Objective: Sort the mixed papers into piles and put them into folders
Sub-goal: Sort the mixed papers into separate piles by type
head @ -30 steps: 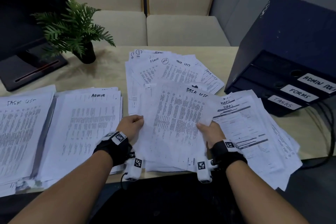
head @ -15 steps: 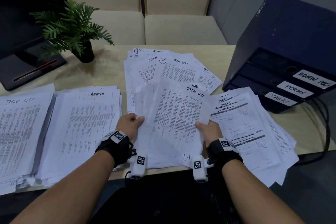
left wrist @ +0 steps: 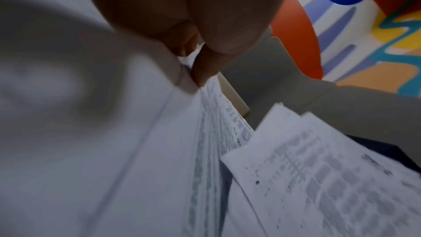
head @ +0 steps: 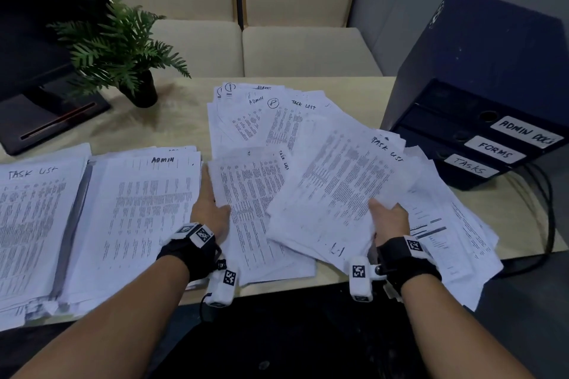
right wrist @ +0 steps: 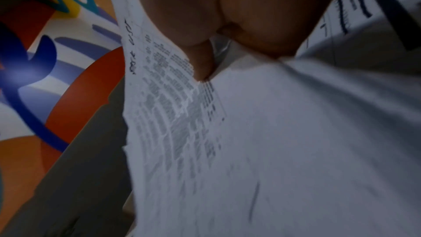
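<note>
Right hand (head: 389,218) swung limp sheaf (head: 338,194) rightward; left hand (head: 209,215) pinches printed stack (head: 255,200).

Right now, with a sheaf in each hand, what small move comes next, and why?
Probably carry the right sheaf, gripped by the right hand, to the Task List pile at far left: its top sheet reads Task List, yet it hangs over the forms. The left hand grips the left sheaf, same heading.

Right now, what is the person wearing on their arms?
No sleeves or gloves. The left hand and right hand each have a black wrist strap, black-and-white square tags and a white box. A thin black cable hangs from the left box.
</note>
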`<state>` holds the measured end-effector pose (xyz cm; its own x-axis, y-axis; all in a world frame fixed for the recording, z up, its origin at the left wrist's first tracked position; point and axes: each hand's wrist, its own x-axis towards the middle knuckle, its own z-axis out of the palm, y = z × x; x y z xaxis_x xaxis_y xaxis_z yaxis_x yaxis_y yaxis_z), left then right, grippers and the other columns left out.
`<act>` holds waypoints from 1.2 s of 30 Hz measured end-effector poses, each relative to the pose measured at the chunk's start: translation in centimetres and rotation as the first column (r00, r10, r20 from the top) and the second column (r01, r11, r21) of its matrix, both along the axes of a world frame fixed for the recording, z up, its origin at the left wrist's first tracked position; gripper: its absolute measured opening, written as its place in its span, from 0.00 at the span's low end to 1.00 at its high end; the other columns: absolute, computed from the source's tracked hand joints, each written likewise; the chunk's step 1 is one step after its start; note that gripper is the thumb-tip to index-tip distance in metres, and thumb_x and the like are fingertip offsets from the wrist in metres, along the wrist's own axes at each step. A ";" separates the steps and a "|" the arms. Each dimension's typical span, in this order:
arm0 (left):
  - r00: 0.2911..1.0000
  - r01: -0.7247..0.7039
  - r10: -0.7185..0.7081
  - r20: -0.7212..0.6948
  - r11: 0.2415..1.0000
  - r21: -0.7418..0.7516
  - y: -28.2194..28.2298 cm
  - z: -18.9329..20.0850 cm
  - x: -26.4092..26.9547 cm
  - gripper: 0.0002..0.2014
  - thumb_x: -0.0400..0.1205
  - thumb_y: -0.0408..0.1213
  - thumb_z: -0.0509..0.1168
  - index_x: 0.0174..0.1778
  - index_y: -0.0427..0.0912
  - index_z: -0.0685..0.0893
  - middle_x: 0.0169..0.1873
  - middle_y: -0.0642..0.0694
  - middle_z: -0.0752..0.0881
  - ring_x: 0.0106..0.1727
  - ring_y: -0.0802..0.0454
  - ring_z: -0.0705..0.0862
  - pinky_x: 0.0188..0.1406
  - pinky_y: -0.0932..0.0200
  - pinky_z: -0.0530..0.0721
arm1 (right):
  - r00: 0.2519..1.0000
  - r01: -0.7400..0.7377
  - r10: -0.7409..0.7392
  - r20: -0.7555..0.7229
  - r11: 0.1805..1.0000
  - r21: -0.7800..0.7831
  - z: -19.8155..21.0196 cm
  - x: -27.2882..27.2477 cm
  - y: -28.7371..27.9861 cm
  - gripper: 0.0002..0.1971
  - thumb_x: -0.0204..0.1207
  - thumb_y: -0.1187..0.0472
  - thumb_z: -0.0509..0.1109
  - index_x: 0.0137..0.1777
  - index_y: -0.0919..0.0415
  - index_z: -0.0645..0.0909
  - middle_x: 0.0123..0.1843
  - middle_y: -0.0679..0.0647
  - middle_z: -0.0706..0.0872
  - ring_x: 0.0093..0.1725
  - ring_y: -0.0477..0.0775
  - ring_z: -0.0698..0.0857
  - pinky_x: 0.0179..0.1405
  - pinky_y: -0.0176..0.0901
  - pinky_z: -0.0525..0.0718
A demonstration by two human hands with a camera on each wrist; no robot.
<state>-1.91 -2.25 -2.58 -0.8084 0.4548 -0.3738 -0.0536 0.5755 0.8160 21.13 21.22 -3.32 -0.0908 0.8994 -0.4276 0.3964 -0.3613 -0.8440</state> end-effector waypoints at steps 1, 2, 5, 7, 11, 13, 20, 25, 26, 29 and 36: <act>0.999 0.045 -0.046 -0.023 0.999 -0.024 0.1 0.2 0.1 0.42 0.81 0.24 0.62 0.81 0.66 0.52 0.72 0.49 0.77 0.66 0.45 0.81 0.63 0.54 0.79 | 0.999 -0.046 0.046 -0.011 0.999 -0.023 0.2 -0.3 -0.3 0.12 0.76 0.60 0.73 0.58 0.61 0.84 0.51 0.55 0.90 0.51 0.59 0.88 0.60 0.54 0.85; 0.996 0.080 -0.082 -0.044 0.996 -0.043 0.2 0.4 0.3 0.36 0.81 0.23 0.60 0.79 0.63 0.62 0.72 0.50 0.76 0.68 0.47 0.79 0.67 0.55 0.77 | 0.995 -0.095 0.094 -0.019 0.995 -0.043 0.3 -0.6 -0.8 0.09 0.77 0.61 0.72 0.56 0.62 0.84 0.48 0.55 0.89 0.48 0.58 0.88 0.56 0.51 0.85; 0.996 0.065 -0.065 0.056 0.998 -0.006 0.6 -0.2 0.2 0.17 0.81 0.26 0.59 0.53 0.53 0.86 0.59 0.50 0.84 0.50 0.53 0.85 0.49 0.63 0.81 | 0.969 -0.243 0.236 -0.070 0.963 -0.119 0.6 -1.7 -2.0 0.04 0.78 0.62 0.72 0.51 0.58 0.85 0.47 0.53 0.91 0.48 0.58 0.89 0.56 0.54 0.86; 0.985 0.040 -0.054 0.161 0.995 0.090 0.8 -0.2 0.4 0.05 0.78 0.37 0.64 0.39 0.47 0.85 0.44 0.46 0.84 0.39 0.49 0.81 0.41 0.61 0.76 | 0.945 -0.324 0.314 -0.088 0.935 -0.143 0.2 -2.4 -2.4 0.04 0.77 0.61 0.73 0.50 0.56 0.86 0.49 0.53 0.92 0.51 0.59 0.90 0.60 0.59 0.85; 0.989 0.002 -0.016 0.149 0.996 0.094 0.9 -0.3 0.7 0.17 0.79 0.35 0.67 0.24 0.44 0.74 0.22 0.49 0.70 0.26 0.51 0.67 0.29 0.61 0.63 | 0.920 -0.393 0.383 -0.086 0.903 -0.173 -2.0 -3.0 -2.2 0.12 0.70 0.55 0.75 0.52 0.56 0.88 0.50 0.52 0.93 0.52 0.60 0.90 0.62 0.65 0.83; 0.992 -0.057 0.047 0.119 0.995 0.079 0.8 -0.5 0.7 0.17 0.78 0.36 0.69 0.24 0.45 0.72 0.21 0.49 0.68 0.25 0.51 0.65 0.28 0.61 0.62 | 0.923 -0.385 0.380 -0.063 0.907 -0.170 -2.4 -3.2 -2.3 0.14 0.66 0.52 0.76 0.50 0.57 0.88 0.48 0.53 0.93 0.51 0.60 0.91 0.60 0.64 0.85; 0.999 -0.035 0.033 -0.021 0.997 -0.068 0.2 -0.8 0.1 0.13 0.78 0.37 0.71 0.34 0.43 0.72 0.27 0.48 0.73 0.28 0.49 0.70 0.27 0.59 0.65 | 0.969 -0.192 0.197 0.150 0.980 -0.044 -0.4 -3.0 -2.2 0.13 0.77 0.61 0.71 0.59 0.65 0.84 0.55 0.59 0.88 0.53 0.59 0.86 0.54 0.45 0.82; 1.000 -0.017 0.017 -0.005 0.996 -0.086 0.0 -0.4 -0.4 0.13 0.79 0.30 0.69 0.58 0.38 0.78 0.48 0.43 0.85 0.43 0.45 0.83 0.41 0.59 0.76 | 0.995 0.086 -0.086 0.043 0.996 -0.007 0.3 -0.2 0.3 0.17 0.82 0.62 0.68 0.68 0.68 0.80 0.63 0.60 0.85 0.59 0.58 0.83 0.55 0.39 0.75; 1.000 -0.020 0.019 -0.011 0.996 -0.084 0.0 -0.5 -0.4 0.14 0.79 0.30 0.69 0.59 0.38 0.77 0.49 0.43 0.85 0.41 0.45 0.83 0.39 0.60 0.76 | 0.995 0.091 -0.090 0.036 0.996 -0.010 0.5 0.2 0.6 0.16 0.81 0.62 0.69 0.67 0.67 0.81 0.62 0.60 0.85 0.58 0.59 0.84 0.55 0.39 0.75; 0.999 -0.035 0.035 0.010 0.997 -0.072 0.1 -0.6 -0.3 0.16 0.79 0.31 0.69 0.62 0.40 0.76 0.50 0.42 0.86 0.40 0.45 0.84 0.37 0.61 0.76 | 0.998 0.067 -0.067 0.017 0.998 -0.019 0.5 0.5 0.8 0.15 0.81 0.61 0.70 0.65 0.65 0.82 0.57 0.57 0.86 0.52 0.56 0.83 0.53 0.40 0.76; 0.995 -0.056 0.053 0.087 0.998 0.032 0.3 -0.4 -0.5 0.36 0.80 0.26 0.66 0.79 0.56 0.61 0.66 0.45 0.82 0.53 0.47 0.85 0.48 0.60 0.83 | 1.000 -0.006 0.006 -0.011 0.999 -0.049 -0.3 -1.1 0.2 0.16 0.78 0.62 0.72 0.64 0.65 0.82 0.59 0.59 0.88 0.56 0.60 0.86 0.64 0.53 0.83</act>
<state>-2.43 -1.98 -2.95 -0.7978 0.4248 -0.4279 -0.1550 0.5412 0.8264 20.06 21.45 -3.60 -0.1011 0.8766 -0.4705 0.3896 -0.4003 -0.8295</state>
